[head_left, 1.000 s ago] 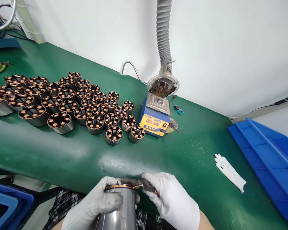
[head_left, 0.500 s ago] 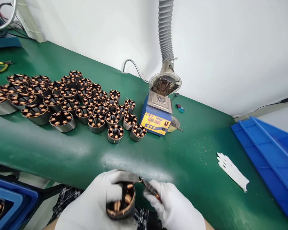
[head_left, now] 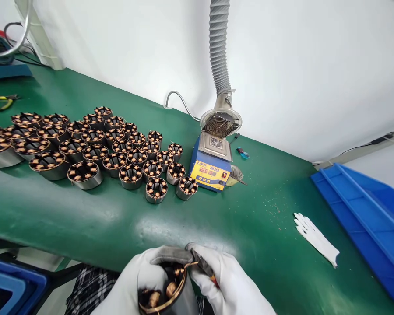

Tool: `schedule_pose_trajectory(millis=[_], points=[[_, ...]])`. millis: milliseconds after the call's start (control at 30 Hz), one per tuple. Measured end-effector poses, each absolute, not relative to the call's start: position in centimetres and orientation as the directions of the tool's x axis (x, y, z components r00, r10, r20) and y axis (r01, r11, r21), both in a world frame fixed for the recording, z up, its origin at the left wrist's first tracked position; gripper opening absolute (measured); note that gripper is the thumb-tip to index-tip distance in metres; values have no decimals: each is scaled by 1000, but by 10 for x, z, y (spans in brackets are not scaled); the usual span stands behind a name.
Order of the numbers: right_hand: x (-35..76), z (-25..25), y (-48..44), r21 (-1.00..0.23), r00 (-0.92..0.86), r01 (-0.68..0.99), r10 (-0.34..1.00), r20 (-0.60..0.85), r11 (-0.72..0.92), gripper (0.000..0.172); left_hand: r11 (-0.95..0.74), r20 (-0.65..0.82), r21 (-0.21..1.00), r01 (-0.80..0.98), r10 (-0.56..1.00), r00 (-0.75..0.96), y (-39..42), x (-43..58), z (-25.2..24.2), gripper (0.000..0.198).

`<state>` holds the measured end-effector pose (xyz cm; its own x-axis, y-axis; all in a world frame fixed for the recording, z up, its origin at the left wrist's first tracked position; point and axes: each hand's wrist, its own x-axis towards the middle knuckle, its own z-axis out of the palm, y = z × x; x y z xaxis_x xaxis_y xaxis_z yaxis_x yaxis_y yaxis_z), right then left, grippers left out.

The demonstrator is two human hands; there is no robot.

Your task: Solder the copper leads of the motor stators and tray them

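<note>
My left hand (head_left: 126, 282), in a white glove with darkened fingertips, is closed around a motor stator (head_left: 180, 302). Copper coils sit inside the stator's metal ring, and its open end is tilted up toward me. In my gloved right hand (head_left: 234, 280) is a small pair of pliers (head_left: 202, 265) with dark jaws and a bit of orange-red handle showing. The fingers hide most of the tool. A copper wire end (head_left: 192, 264) sticks out from the stator's rim beside the jaws. The fingertips of both hands meet above that rim.
Rows of similar stators (head_left: 85, 175) stand on the green bench (head_left: 118, 236). A blue soldering unit (head_left: 210, 173) sits under a fume hose (head_left: 219, 48). At right lie a white glove (head_left: 317, 240) and a blue bin (head_left: 357, 210). Yellow-handled pliers (head_left: 6, 101) lie far left.
My right hand with the pliers has moved left, up against the stator's rim. The stator has come lower and shows more of its side. The view has shifted slightly.
</note>
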<state>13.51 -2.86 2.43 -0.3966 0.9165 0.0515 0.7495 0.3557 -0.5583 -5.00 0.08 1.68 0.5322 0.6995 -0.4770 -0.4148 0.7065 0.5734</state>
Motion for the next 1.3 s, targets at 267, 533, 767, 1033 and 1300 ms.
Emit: schedule_pose_trajectory(millis=[267,533,767,1033,1300], points=[[128,22,-26,-301,-448,793,842,301,529,28,663,-440,587,-465,743,504,-13,-53,14,21],[127,6,-32,-290,-395,842,886,244,455,29,697,-508,448,-560,714,482,-18,-47,8,23],[123,-6,-35,-216,-317,903,915,249,372,14,734,-500,296,-611,664,556,-15,-44,22,29],[121,-21,-37,-58,-260,947,860,439,316,6,741,-518,365,-564,665,538,-17,-48,16,26],[120,-34,-46,-527,-103,803,936,335,277,20,820,-543,310,-482,569,618,-14,-34,28,26]])
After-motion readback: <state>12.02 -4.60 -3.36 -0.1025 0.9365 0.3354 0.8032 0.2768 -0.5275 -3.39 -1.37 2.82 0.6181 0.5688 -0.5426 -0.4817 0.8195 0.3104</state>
